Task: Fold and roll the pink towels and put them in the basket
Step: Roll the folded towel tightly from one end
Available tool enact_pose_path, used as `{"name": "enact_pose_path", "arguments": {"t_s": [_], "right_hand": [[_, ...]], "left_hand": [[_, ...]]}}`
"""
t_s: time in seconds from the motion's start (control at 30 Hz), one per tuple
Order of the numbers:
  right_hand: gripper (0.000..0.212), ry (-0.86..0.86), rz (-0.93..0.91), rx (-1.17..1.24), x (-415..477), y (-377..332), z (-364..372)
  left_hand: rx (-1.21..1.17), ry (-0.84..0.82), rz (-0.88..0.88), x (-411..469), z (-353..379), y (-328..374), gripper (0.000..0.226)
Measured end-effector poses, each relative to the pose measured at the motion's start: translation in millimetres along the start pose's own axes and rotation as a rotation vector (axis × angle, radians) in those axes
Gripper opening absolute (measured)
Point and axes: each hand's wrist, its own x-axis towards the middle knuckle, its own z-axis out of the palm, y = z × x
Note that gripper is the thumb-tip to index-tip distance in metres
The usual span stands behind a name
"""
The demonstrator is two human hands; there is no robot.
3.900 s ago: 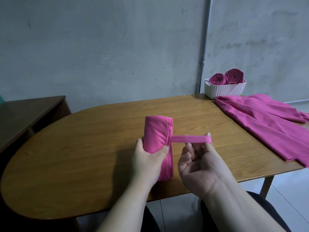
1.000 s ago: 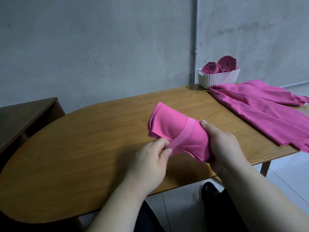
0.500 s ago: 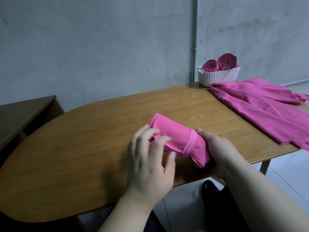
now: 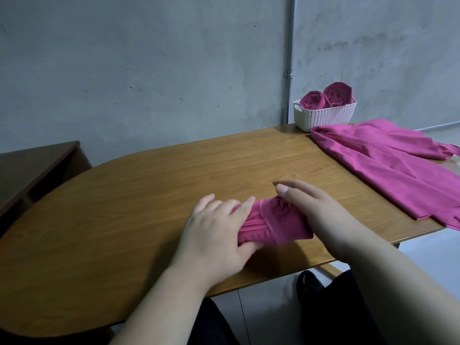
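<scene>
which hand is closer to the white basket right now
Right. The right hand rests on the rolled towel, at its end toward the basket; the left hand grips its other end, farther away.

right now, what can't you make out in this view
All head view.
1. Rolled towel: its ends are partly covered by the left hand and right hand.
2. Right hand's fingertips: motion-blurred.
3. Basket: its wall hides the lower parts of the two rolls inside and any room left.
4. Flat towels: cut off by the right edge; their count is unclear.
</scene>
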Motion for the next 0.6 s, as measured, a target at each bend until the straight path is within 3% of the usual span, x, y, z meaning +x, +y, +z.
{"name": "enact_pose_path", "arguments": {"t_s": [0.07, 0.17, 0.3, 0.43, 0.5, 0.6], "right_hand": [[0.048, 0.036, -0.21, -0.138, -1.1, 7.7, 1.6], [0.019, 0.147, -0.397, -0.226, 4.2, 22.9, 4.9], [0.018, 0.3, -0.385, -0.191, 15.2, 50.5, 10.5], [0.02, 0.43, -0.241, -0.227, 25.7, 62.7, 11.5], [0.027, 0.488, -0.194, -0.257, 32.6, 62.2, 11.1], [0.032, 0.522, -0.143, -0.246, 40.3, 60.6, 12.8]], "left_hand": [[-0.041, -0.035, -0.016, 4.2, -2.9, 1.5, 0.079], [-0.069, -0.054, -0.033, 11.1, -3.6, 1.0, 0.073], [-0.103, -0.064, -0.029, 15.0, 13.7, 6.8, 0.059], [-0.065, 0.001, -0.024, 14.8, 28.4, 12.0, 0.059], [-0.06, 0.115, -0.03, 12.3, 28.9, 11.8, 0.049], [-0.107, 0.348, -0.077, 9.8, 24.2, 26.4, 0.018]]}}
